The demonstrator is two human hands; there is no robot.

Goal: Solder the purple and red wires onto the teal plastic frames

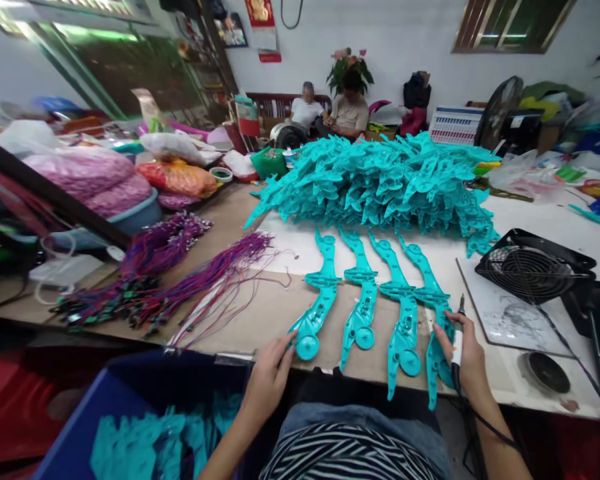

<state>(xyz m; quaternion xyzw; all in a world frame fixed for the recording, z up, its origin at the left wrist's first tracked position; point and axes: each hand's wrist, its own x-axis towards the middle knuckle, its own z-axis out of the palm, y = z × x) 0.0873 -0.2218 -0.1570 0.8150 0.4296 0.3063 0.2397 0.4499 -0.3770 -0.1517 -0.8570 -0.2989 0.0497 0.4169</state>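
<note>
Four teal plastic parts (361, 293) are lined up along the table's (275, 310) near edge, lol. The leftmost is touched by the left hand (269, 375), fingers close together; whether it's pinched can't be told. A soldering iron (458, 345) is gripped in the right hand (469, 357), by the rightmost part. Behind, a teal pile (380, 183) is heaped.
</note>
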